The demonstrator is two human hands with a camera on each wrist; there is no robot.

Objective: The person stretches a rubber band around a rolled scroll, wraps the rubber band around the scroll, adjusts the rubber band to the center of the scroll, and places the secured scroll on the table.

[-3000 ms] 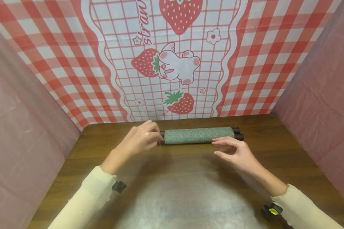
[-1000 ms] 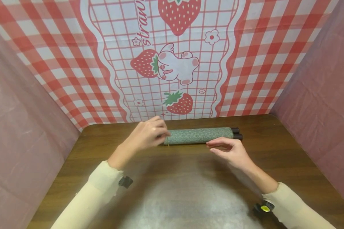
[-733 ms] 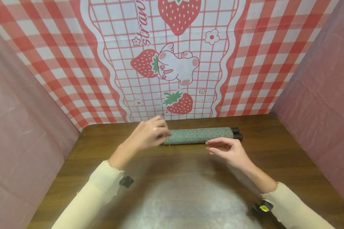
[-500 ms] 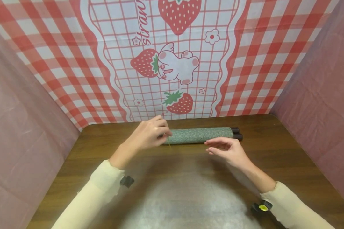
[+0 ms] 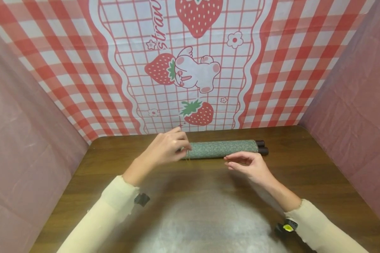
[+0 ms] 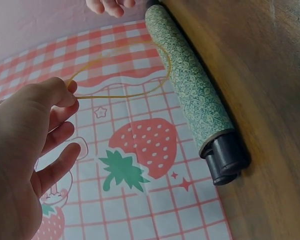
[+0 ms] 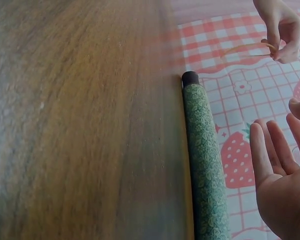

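A rolled scroll (image 5: 223, 149) covered in green patterned fabric lies crosswise near the table's back edge, with dark rod ends (image 5: 263, 151) side by side. My left hand (image 5: 168, 147) is over the scroll's left end. Between thumb and index finger it pinches a thin yellow rubber band (image 6: 125, 96), which hangs as a loose loop towards the scroll in the left wrist view. My right hand (image 5: 250, 167) is in front of the scroll's right half, holding nothing, its fingers loosely bent and thumb apart in the right wrist view.
The brown wooden table (image 5: 196, 203) runs back to a red-and-white strawberry cloth (image 5: 123, 70) hung upright behind it. Pink fabric walls (image 5: 351, 88) stand on both sides. Dark cameras (image 5: 141, 199) are strapped at the wrists.
My left hand has shifted right from beyond the scroll's left end to over it, with the rubber band. My right hand has slid left along the scroll's front. The scroll stays put.
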